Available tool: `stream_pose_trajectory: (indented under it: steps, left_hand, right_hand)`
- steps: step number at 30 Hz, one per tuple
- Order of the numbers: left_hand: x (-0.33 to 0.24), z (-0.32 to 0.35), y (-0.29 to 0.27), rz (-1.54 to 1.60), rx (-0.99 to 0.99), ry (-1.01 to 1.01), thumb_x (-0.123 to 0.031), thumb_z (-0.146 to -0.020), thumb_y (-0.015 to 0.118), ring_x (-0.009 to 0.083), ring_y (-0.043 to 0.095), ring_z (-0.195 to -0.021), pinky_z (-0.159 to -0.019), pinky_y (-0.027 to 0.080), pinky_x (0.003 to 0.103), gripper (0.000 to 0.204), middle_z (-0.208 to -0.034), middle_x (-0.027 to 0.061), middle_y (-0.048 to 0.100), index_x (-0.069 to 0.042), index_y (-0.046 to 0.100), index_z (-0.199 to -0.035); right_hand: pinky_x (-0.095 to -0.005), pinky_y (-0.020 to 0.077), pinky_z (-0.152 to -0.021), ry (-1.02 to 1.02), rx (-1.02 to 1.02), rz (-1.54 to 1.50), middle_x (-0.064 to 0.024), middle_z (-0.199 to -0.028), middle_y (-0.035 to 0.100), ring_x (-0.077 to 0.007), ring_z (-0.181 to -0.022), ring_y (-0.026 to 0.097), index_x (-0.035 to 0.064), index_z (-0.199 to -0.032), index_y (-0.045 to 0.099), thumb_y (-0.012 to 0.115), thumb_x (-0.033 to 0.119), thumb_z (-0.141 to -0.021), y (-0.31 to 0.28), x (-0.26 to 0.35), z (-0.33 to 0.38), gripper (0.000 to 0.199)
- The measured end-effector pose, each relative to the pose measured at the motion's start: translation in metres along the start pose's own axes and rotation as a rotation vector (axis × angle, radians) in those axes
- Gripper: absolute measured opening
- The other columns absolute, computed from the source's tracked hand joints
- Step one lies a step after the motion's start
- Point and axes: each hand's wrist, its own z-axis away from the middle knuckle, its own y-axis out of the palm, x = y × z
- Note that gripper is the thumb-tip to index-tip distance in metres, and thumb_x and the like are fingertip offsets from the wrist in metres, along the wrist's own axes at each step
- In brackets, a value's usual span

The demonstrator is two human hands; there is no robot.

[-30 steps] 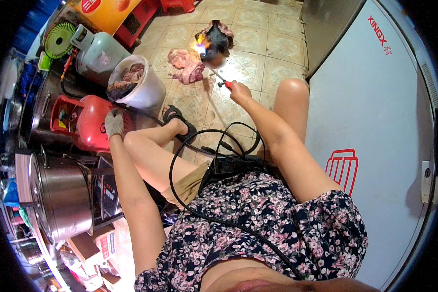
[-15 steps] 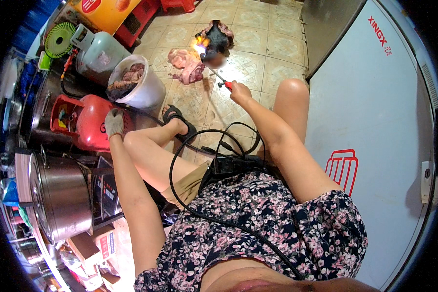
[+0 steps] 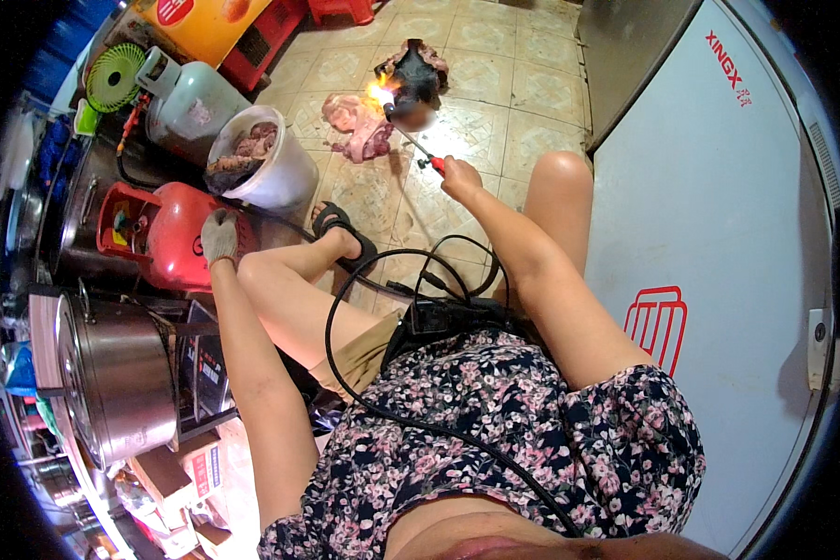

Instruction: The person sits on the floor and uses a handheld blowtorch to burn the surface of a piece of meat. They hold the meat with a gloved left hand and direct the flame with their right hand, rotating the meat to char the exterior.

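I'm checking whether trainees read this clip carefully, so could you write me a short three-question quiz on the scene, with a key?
1. Which hand holds the torch?
2. True or false: the left hand is bare.
3. What does the white bucket hold?
A) water
B) meat
C) bottles

Key:
1. The right hand.
2. False; the left hand wears a pale glove.
3. B.
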Motion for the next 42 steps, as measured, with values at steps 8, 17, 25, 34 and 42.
stream_pose_trajectory:
  steps: [8, 17, 25, 34, 42]
  left_hand:
    - [-0.005, 0.003, -0.004, -0.059, 0.002, 0.004, -0.028, -0.079, 0.059, 0.0317, 0.06, -0.1, -0.087, 0.045, 0.036, 0.039, -0.106, 0.0192, 0.064, -0.001, 0.063, -0.106]
    - [0.0, 0.001, -0.001, -0.047, -0.015, 0.008, -0.027, -0.078, 0.059, 0.0326, 0.061, -0.099, -0.086, 0.045, 0.037, 0.038, -0.104, 0.0192, 0.064, -0.002, 0.064, -0.105]
    - [0.002, 0.0, 0.0, -0.039, -0.022, 0.015, -0.027, -0.078, 0.059, 0.0328, 0.062, -0.096, -0.084, 0.046, 0.037, 0.036, -0.1, 0.0202, 0.065, -0.002, 0.065, -0.102]
    - [0.005, -0.001, 0.001, -0.027, -0.048, 0.016, -0.026, -0.078, 0.058, 0.0333, 0.062, -0.093, -0.081, 0.046, 0.037, 0.034, -0.097, 0.0208, 0.065, -0.001, 0.064, -0.1]
    - [-0.006, 0.002, -0.003, -0.054, 0.002, 0.0, -0.027, -0.079, 0.059, 0.0334, 0.06, -0.099, -0.086, 0.045, 0.037, 0.037, -0.103, 0.0211, 0.064, 0.0, 0.063, -0.104]
  right_hand:
    - [-0.0445, 0.0494, -0.073, 0.001, -0.015, -0.015, -0.0199, -0.091, 0.065, -0.0353, -0.087, 0.063, 0.0023, -0.098, 0.057, 0.051, 0.008, -0.08, 0.003, -0.001, -0.002, 0.02]
    - [-0.0451, 0.0491, -0.073, -0.008, -0.019, -0.023, -0.0197, -0.09, 0.065, -0.0359, -0.086, 0.063, 0.0021, -0.098, 0.057, 0.051, 0.008, -0.08, 0.002, -0.001, -0.001, 0.02]
    - [-0.0453, 0.049, -0.073, -0.028, -0.017, -0.019, -0.0203, -0.09, 0.064, -0.0366, -0.086, 0.063, 0.0018, -0.096, 0.057, 0.051, 0.007, -0.079, 0.0, -0.001, 0.0, 0.019]
    - [-0.0453, 0.0495, -0.073, -0.012, -0.01, -0.023, -0.0209, -0.09, 0.065, -0.0362, -0.087, 0.063, 0.0012, -0.097, 0.057, 0.051, 0.007, -0.078, 0.002, -0.001, 0.0, 0.02]
    - [-0.0446, 0.0492, -0.075, 0.013, 0.004, -0.016, -0.0208, -0.092, 0.064, -0.0355, -0.089, 0.062, 0.0011, -0.097, 0.057, 0.05, 0.008, -0.08, -0.001, -0.004, 0.001, 0.02]
